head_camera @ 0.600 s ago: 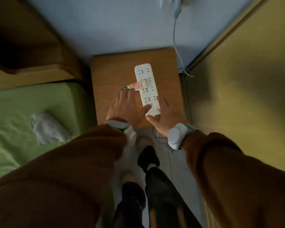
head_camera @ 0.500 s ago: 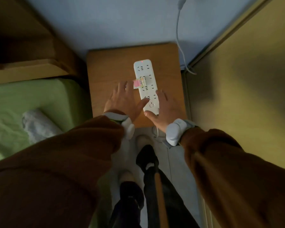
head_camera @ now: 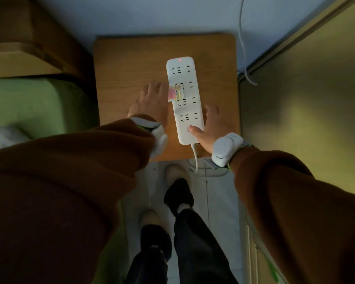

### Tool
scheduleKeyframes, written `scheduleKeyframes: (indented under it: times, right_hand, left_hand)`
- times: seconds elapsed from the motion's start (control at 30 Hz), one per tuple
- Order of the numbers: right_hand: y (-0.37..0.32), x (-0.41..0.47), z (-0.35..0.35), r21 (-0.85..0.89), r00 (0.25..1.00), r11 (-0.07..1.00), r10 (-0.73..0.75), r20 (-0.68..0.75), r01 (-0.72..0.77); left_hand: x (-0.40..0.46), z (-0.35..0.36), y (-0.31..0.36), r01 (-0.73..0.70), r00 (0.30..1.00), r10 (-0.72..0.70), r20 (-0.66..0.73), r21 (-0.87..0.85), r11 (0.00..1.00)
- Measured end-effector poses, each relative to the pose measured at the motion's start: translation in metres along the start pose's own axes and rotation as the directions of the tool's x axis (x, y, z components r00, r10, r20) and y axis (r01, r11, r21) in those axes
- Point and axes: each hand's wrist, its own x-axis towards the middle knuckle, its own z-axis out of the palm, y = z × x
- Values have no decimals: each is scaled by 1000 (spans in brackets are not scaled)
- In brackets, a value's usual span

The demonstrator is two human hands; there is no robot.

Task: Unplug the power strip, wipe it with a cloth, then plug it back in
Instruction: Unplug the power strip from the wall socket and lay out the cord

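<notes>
A white power strip [head_camera: 188, 93] lies lengthwise on a small wooden bedside table [head_camera: 127, 64], with a red light [head_camera: 180, 59] lit at its far end and a colourful sticker [head_camera: 175, 94] on its left edge. Its cable [head_camera: 195, 158] leaves the near end and drops to the floor. My left hand [head_camera: 152, 103] lies flat on the table against the strip's left side, fingers by the sticker. My right hand [head_camera: 211, 128] rests flat on the right side, its thumb tip on the strip's near end. A pale cloth [head_camera: 2, 136] lies on the green bed at the far left.
The green bed [head_camera: 29, 103] adjoins the table's left side, and a tall cabinet face [head_camera: 305, 89] stands on the right. A white cable [head_camera: 242, 37] hangs down the blue wall behind the table. My feet [head_camera: 178, 193] stand on the light floor in front.
My left thumb has come off the strip's near end and that hand now lies beside it. My right thumb has shifted onto the strip's top. The strip itself has stayed put.
</notes>
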Motion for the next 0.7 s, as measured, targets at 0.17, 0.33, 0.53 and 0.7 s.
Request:
scheduleKeyframes:
  times: [0.17,0.33,0.53,0.7]
  right_hand:
    - [-2,6,5,19,1000,1000,11,8,-11]
    - [-2,9,7,31,999,999,31,4,-32]
    - [-3,18,-3,113,992,988,95,81,-104]
    - [-5,23,-7,140,986,981,117,120,-133]
  left_hand:
    - [-3,7,-2,-1,1000,1,-10,46,999]
    - [-1,10,0,35,999,-35,-9,43,998]
    - [5,11,-2,41,999,-41,-5,56,998]
    - [10,12,-3,44,998,-42,-39,51,998]
